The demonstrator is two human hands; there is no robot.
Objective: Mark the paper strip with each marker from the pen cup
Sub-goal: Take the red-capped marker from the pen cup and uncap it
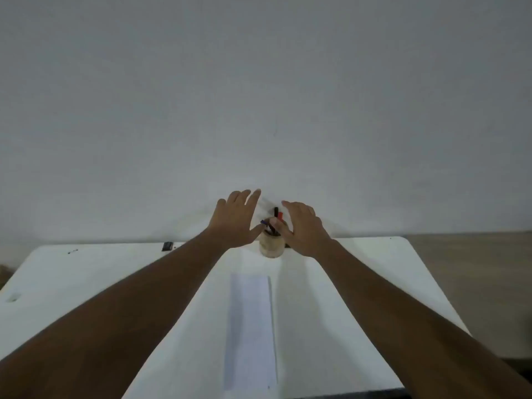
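White table (359, 283) fills the lower half of the head view, its far edge set against a plain pale grey wall (259, 96); to the right a strip of brownish floor (475, 269) shows past the rounded corner. A small dark object (167, 246) lies near the far left edge, too blurred to identify.

At the far middle of the table stands the pen cup (271, 246), a short light-coloured cylinder. Markers lean out of its mouth: a black marker (276, 212), a red marker (280, 216) just beside it, and a blue marker (264, 222) tilted left. The left hand (237, 223) is spread wide, fingers fanned, just left of the cup, its thumb near the rim. The right hand (303, 228) is likewise spread, empty, just right of the markers; whether either touches the cup cannot be told.

Nearer the person, between the forearms, the paper strip (251, 326) lies flat, running lengthwise away from the camera. No writing or labels can be read.
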